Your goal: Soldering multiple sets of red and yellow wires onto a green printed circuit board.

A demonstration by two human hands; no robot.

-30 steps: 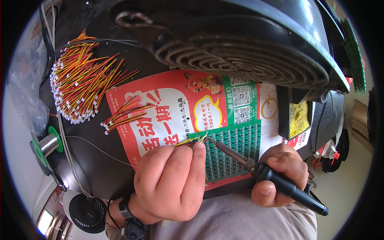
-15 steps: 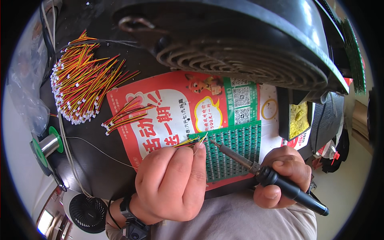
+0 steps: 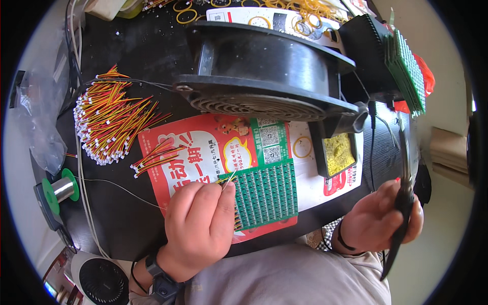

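Note:
My left hand (image 3: 201,223) is closed in a pinch at the left edge of a green circuit board panel (image 3: 267,195). Thin solder wire (image 3: 122,188) runs into it from a spool, and a fine pale end pokes out above the fingertips. Yellow-and-dark leads lie along the board's left edge, partly hidden by that hand. My right hand (image 3: 381,218) is wrapped round the handle of a soldering iron (image 3: 404,201), out to the right of the board. The iron stands nearly upright, its tip end pointing up, somewhat blurred.
A black fan (image 3: 269,61) stands behind the board. Beside it sits a tray of yellow sponge (image 3: 339,154). At left are a heap of red-yellow connector leads (image 3: 112,122) and the solder spool (image 3: 62,189). Stacked green boards (image 3: 406,71) stand at far right; rubber bands (image 3: 305,18) lie behind.
My right hand has carried the soldering iron away from the board to the right and turned it upright. The left hand keeps its pinch at the board's edge. The view has shifted.

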